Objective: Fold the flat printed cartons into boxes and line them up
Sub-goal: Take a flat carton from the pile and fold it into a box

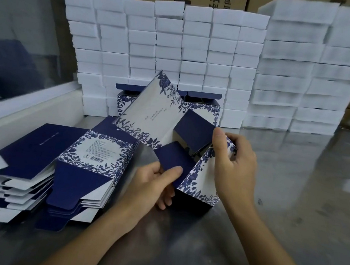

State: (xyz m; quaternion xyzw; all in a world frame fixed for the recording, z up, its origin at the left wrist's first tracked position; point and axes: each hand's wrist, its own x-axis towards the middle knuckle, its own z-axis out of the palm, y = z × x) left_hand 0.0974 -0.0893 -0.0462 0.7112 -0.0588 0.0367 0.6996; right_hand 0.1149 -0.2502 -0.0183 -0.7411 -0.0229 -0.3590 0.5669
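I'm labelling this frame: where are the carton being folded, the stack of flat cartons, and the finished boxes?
carton being folded (pixel 156 112): head view, white printed panel.
stack of flat cartons (pixel 94 151): head view, top sheet's label panel.
finished boxes (pixel 203 108): head view, floral front.

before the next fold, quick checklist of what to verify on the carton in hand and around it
1. Left hand pinches a navy end flap: ok.
2. Right hand holds the carton by its far edge flap: ok.
3. Carton opened into a tube: ok, its hollow shows.
4. End flaps tucked shut: not ok, the navy flaps stand open.
5. Finished boxes lined up against the white foam blocks: ok; count cannot tell.
6. Flat cartons within left reach: ok.
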